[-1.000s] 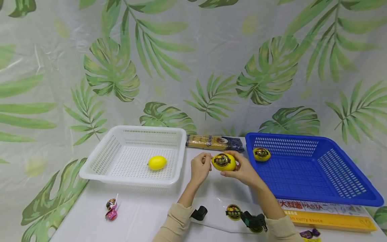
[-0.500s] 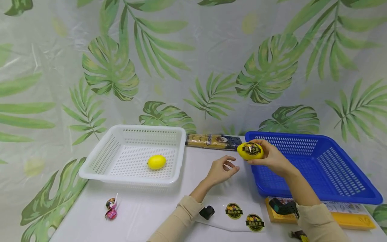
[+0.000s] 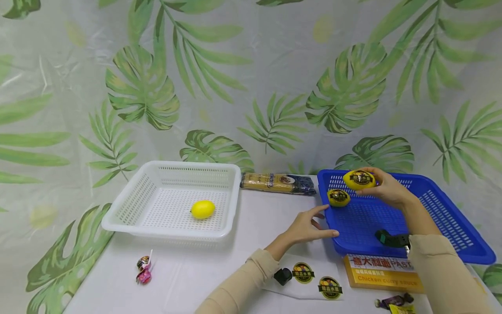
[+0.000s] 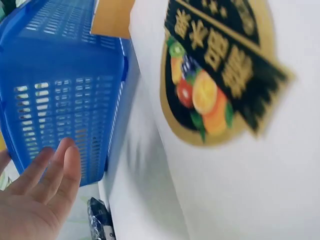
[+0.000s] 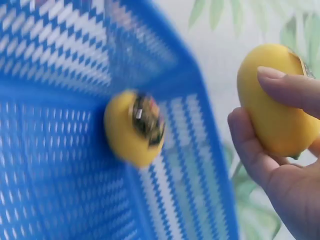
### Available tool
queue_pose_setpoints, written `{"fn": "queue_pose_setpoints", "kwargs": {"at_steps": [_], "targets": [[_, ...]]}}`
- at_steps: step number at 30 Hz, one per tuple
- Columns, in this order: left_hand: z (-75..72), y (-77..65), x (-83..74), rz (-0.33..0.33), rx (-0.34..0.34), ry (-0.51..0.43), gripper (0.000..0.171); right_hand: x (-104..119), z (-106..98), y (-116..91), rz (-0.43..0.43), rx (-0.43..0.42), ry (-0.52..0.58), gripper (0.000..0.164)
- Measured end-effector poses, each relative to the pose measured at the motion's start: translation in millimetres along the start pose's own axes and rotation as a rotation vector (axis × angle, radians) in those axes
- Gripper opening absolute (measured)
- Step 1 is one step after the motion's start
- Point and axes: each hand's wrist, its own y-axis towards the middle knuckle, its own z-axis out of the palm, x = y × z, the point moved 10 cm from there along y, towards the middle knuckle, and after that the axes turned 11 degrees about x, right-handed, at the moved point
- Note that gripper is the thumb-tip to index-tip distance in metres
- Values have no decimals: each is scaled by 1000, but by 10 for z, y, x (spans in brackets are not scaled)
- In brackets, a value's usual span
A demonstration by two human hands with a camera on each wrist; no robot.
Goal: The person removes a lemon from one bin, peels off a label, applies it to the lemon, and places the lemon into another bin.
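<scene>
A lemon with a black and gold label [image 3: 359,179] is held between the thumb and fingers of my right hand [image 3: 390,190], above the back left of the blue basket [image 3: 451,222]. Below it, a second labelled lemon [image 3: 338,198] lies inside that basket against its left wall. My left hand [image 3: 307,226] has its fingers spread at the basket's left side; the left wrist view has the fingers [image 4: 70,165] beside the perforated wall, and contact is hard to tell. Near my left wrist lies a white sheet [image 3: 292,293] bearing fruit labels [image 3: 330,288].
A white basket [image 3: 172,235] on the left holds a plain lemon [image 3: 202,209]. A spaghetti packet [image 3: 274,183] lies at the back. Lollipops [image 3: 144,270] are at front left. A pasta box [image 3: 384,279] and wrapped candies [image 3: 396,302] lie in front of the blue basket.
My right hand has carried the labelled lemon rightward and up, from the middle to above the blue basket. My left hand has left the lemon and moved right to the basket's side, fingers spreading.
</scene>
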Motion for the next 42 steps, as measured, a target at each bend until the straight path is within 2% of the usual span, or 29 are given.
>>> {"fn": "queue_pose_setpoints", "kwargs": {"at_steps": [9, 15, 25, 31, 38, 42], "targets": [[17, -9, 22, -1, -39, -47, 73, -692, -197, 99, 110, -24, -17, 89], [21, 3, 46, -7, -45, -74, 73, -1000, -234, 143, 188, -50, -84, 86], [14, -10, 41, -5, -40, -89, 73, -1106, -159, 225, 227, -24, -165, 76], [19, -17, 47, -18, -38, -99, 72, -1210, -140, 265, 293, -12, -236, 80], [34, -15, 51, -22, -31, -111, 72, -1157, -144, 250, 350, -21, -372, 80], [37, -16, 51, -22, -30, -111, 73, -1119, -125, 240, 359, -17, -371, 79]]}}
